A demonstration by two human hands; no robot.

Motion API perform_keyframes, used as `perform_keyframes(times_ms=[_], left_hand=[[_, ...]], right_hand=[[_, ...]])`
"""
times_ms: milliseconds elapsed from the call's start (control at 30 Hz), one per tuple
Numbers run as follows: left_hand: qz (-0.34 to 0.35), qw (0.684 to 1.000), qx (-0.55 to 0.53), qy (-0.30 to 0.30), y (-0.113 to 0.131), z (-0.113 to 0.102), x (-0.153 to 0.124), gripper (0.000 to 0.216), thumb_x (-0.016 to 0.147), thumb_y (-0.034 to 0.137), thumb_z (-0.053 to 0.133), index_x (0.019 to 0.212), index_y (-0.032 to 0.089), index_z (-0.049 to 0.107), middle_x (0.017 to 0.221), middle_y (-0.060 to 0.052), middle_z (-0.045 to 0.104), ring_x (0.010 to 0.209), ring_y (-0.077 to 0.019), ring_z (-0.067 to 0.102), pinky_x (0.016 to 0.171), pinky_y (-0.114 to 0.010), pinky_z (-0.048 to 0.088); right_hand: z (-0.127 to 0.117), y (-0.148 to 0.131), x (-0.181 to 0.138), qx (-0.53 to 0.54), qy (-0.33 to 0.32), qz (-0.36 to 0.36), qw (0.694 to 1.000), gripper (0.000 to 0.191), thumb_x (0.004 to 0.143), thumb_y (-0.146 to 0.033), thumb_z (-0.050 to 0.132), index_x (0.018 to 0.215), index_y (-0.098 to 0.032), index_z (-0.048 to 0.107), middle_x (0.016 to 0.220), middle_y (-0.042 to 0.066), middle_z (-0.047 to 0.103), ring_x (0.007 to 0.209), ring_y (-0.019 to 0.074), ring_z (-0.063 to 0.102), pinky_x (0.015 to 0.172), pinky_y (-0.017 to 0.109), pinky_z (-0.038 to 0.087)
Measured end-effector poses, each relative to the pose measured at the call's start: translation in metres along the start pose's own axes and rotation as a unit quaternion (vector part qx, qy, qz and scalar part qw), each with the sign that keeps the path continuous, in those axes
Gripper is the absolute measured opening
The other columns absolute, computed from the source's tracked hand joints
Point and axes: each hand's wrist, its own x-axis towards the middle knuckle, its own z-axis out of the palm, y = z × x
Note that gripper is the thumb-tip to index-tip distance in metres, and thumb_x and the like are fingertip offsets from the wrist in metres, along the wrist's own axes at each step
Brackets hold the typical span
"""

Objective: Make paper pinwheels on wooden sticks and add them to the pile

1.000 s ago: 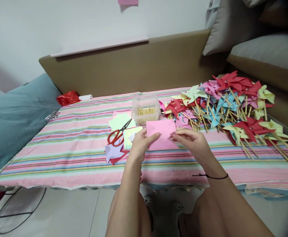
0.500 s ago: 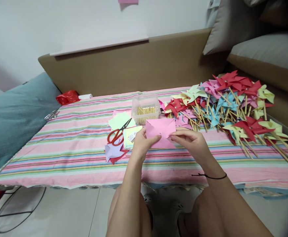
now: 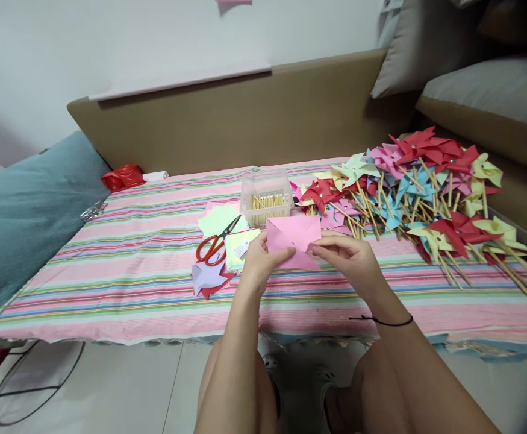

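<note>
Head view shows both hands over the striped bedcover (image 3: 123, 271): the left hand (image 3: 258, 263) pinches the lower left of a pink paper square (image 3: 293, 234), and the right hand (image 3: 351, 258) grips its right edge with closed fingers, corners folded toward the middle. Just behind the paper sits a clear box of sticks (image 3: 266, 198), with red scissors (image 3: 214, 246) on coloured sheets to the left. A heap of finished pinwheels (image 3: 419, 184) lies to the right.

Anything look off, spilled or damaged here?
Nothing stands out. The pinwheels lie in a loose heap, the scissors rest partly on the paper sheets, and the left hand and right hand hold the pink paper.
</note>
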Motion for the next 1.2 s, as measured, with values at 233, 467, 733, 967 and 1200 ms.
perform_keyframes(times_ms=[233,467,733,967,1200], left_hand=[[-0.001,1.0,-0.011,0.001,0.0,0.0,0.0,0.041,0.06,0.027,0.082,0.095,0.013,0.067,0.095,-0.009,0.073,0.081,-0.02,0.066,0.076,-0.033,0.051],[0.002,1.0,-0.003,-0.002,-0.002,0.001,0.0,0.042,0.061,0.03,0.081,0.097,0.013,0.069,0.096,-0.009,0.073,0.08,-0.0202,0.066,0.075,-0.032,0.051],[-0.016,1.0,-0.005,-0.001,0.002,0.002,0.001,0.043,0.057,0.029,0.082,0.095,0.012,0.07,0.088,-0.009,0.073,0.073,-0.0191,0.065,0.07,-0.03,0.05],[-0.027,1.0,0.006,-0.002,0.004,0.003,-0.001,0.037,0.065,0.035,0.077,0.093,0.013,0.068,0.061,0.0,0.064,0.05,-0.0086,0.052,0.052,-0.021,0.039],[-0.034,0.999,-0.006,-0.002,0.004,0.004,-0.001,0.05,0.055,0.03,0.085,0.098,0.012,0.068,0.079,-0.006,0.073,0.064,-0.0164,0.064,0.064,-0.029,0.051]], right_hand=[[0.0,0.004,0.0,0.013,-0.017,0.017,1.0,0.013,0.078,-0.036,0.074,0.078,-0.023,0.075,0.08,0.004,0.066,0.078,0.0187,0.063,0.072,0.035,0.055],[0.008,0.005,0.0,0.021,0.033,0.041,0.998,0.02,0.073,-0.039,0.077,0.071,-0.021,0.071,0.074,0.003,0.065,0.073,0.0176,0.063,0.072,0.035,0.057],[0.02,0.012,-0.002,0.011,0.1,0.031,0.994,0.021,0.067,-0.036,0.081,0.073,-0.021,0.068,0.076,0.004,0.066,0.071,0.0181,0.065,0.068,0.035,0.059],[0.021,0.015,-0.002,-0.007,0.115,0.024,0.993,0.016,0.07,-0.032,0.077,0.072,-0.02,0.066,0.075,0.003,0.064,0.069,0.0161,0.064,0.066,0.031,0.056],[0.022,0.015,-0.002,0.002,0.117,0.045,0.992,0.017,0.068,-0.032,0.078,0.071,-0.02,0.066,0.074,0.003,0.064,0.068,0.0169,0.064,0.062,0.031,0.056]])
